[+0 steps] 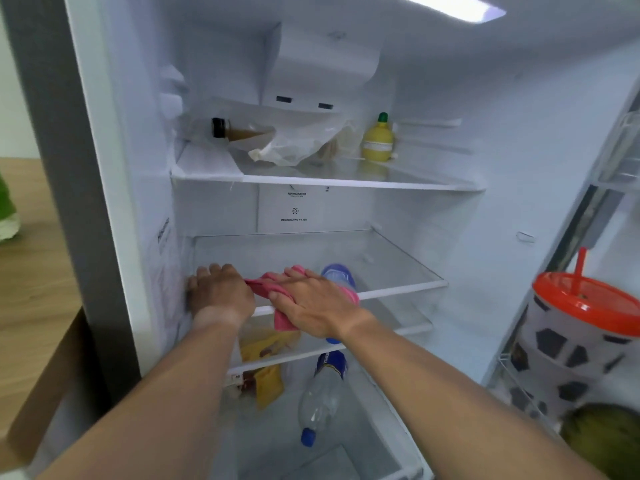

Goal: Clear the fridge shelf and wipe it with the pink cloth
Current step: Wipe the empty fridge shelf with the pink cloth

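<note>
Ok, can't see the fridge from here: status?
Right grip flat on pink cloth, middle shelf front edge. Left grip on shelf's left corner. Bluish bottle beside cloth, maybe under the glass.

- A brown bottle point(239, 131) with a black cap lies on its side at the left of the upper shelf point(346, 183).
- A crumpled clear plastic bag point(304, 143) lies just beside it.
- A yellow lemon-shaped bottle point(377, 140) with a green cap stands upright to the right of the bag.
- A ceiling lamp point(450, 6) is lit.
- Yellow packets point(266, 344) lie on a lower shelf.
- A clear plastic bottle point(320, 400) with a blue cap lies at the bottom.
- A football-pattern cup point(571, 341) with an orange lid and straw stands in the door.
- A wooden bench point(31, 271) is left of the fridge.
</note>
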A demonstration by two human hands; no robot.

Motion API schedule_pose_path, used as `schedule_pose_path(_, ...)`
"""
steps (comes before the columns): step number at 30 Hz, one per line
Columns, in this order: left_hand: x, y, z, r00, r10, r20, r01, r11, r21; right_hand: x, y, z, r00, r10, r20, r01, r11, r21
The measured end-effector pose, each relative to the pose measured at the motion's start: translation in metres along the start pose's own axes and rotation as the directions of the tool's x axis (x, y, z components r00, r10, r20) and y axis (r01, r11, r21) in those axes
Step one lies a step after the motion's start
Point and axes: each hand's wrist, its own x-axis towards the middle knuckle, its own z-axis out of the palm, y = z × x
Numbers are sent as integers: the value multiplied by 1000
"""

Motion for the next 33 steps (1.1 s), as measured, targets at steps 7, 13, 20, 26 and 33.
schedule_pose_path(7, -17, -3, -2, 999, 38, -16, -39, 995, -89, -25, -12, 4, 986, -80, -143, 80, 997, -5)
schedule_pose_path(13, -40, -7, -6, 996, 87, -21, -88, 995, -39, -39, -26, 5, 974, -73, -213, 78, 997, 15)
schedule_pose_path(20, -74, -13, -10, 989, 145, -12, -146, 989, -15, -54, -49, 7, 968, -52, -246, 38, 997, -62)
schedule_pose_path(26, -104, -16, -19, 975, 204, 89, -207, 978, 19, -85, -73, 10, 984, 12, -175, -3, 999, 51)
schedule_pose_path(33, -157, -24, -32, 949, 243, 202, -254, 967, 29, -141, -104, 36, 995, 80, -61, -70, 985, 160)
